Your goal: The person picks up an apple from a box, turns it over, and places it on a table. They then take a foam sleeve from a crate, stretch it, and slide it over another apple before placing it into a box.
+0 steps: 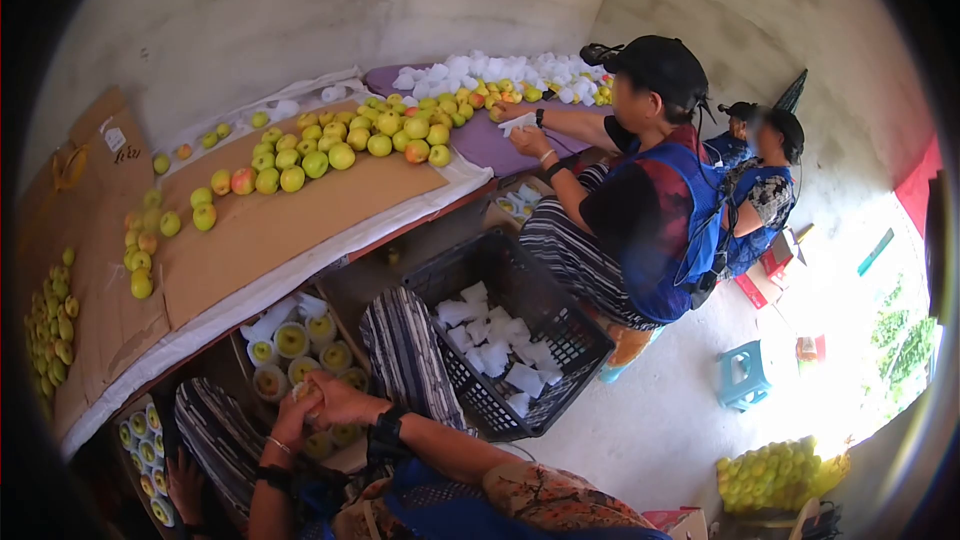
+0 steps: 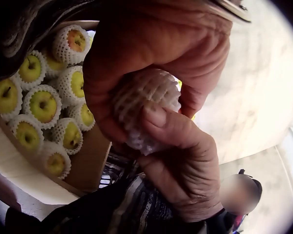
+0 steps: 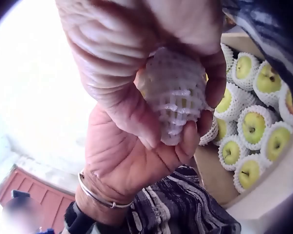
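Observation:
Both hands hold one piece of fruit in a white foam net (image 2: pixel 136 109) (image 3: pixel 178 97) above an open carton. My left hand (image 1: pixel 290 420) (image 2: pixel 156 44) (image 3: pixel 132 151) curls round the netted fruit. The fingers of my right hand (image 1: pixel 345 404) (image 2: pixel 183 156) (image 3: pixel 146 53) wrap its other side, with the thumb pressed on the net. Most of the fruit's skin is hidden. The carton (image 1: pixel 352 332) (image 2: pixel 90 165) (image 3: pixel 212 178) beside them holds several yellow-green apples in foam nets (image 2: pixel 43 106) (image 3: pixel 253 127), partly covered by the hands in the head view.
Loose apples (image 1: pixel 340 155) lie across the cardboard-covered table (image 1: pixel 240 260). A black crate (image 1: pixel 590 345) with white foam nets (image 1: pixel 490 357) stands right of my knees. Another person (image 1: pixel 650 170) sits beyond it. More netted apples (image 1: pixel 148 450) are at lower left; a blue stool (image 1: pixel 742 376) stands right.

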`<state>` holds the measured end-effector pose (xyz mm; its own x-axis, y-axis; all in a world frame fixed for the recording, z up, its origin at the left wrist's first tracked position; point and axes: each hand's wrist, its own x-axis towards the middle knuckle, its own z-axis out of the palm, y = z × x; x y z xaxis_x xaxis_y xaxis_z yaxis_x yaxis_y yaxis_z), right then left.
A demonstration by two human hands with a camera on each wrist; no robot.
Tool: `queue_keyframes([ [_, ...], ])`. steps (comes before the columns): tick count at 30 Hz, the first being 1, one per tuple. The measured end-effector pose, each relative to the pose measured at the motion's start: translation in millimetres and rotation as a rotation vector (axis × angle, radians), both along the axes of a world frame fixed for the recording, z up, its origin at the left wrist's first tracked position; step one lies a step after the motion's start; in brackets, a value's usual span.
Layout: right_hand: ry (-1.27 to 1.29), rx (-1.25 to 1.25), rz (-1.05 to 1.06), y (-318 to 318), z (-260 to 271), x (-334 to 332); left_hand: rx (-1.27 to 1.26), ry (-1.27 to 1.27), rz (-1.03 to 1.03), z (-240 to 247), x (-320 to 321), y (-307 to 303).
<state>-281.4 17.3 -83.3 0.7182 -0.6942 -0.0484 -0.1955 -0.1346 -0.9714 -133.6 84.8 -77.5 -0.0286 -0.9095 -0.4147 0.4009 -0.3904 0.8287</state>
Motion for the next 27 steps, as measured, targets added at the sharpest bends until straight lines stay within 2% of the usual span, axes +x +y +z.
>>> queue_keyframes([
  [3, -0.013, -0.088, 0.015, -1.6, -6.6, 1.5, -0.049, 0.016, 0.010, -1.9, -0.4, 2.3],
  [6, 0.055, -0.017, 0.109, -5.0, 4.1, -3.4, -0.089, -0.005, 0.016, -4.2, 2.1, 1.0],
  [9, 0.050, -0.075, 0.118, -7.2, -4.8, -0.5, -0.069, -0.016, 0.025, -7.9, 4.1, -0.2],
  [12, 0.009, 0.048, 0.150, -7.4, -4.8, -2.1, -0.047, 0.013, 0.005, -18.8, 7.8, 0.8],
  [15, 0.067, 0.051, 0.175, -6.8, -10.0, -2.3, -0.008, 0.027, -0.042, -42.0, 15.8, -2.1],
  [16, 0.032, -0.102, 0.101, -5.4, -25.6, 1.9, 0.010, 0.027, -0.058, -47.0, 18.0, -2.7],
  [19, 0.060, -0.199, 0.112, -6.2, -35.2, 4.7, 0.001, 0.079, -0.087, -41.7, 14.9, -1.3],
  [23, 0.013, -0.212, 0.094, -5.2, -29.8, 3.2, 0.002, 0.110, -0.129, -14.2, 8.0, 5.5],
  [27, -0.017, -0.233, 0.075, -3.1, -27.9, 2.8, 0.010, 0.113, -0.085, -43.8, 19.4, 1.7],
])
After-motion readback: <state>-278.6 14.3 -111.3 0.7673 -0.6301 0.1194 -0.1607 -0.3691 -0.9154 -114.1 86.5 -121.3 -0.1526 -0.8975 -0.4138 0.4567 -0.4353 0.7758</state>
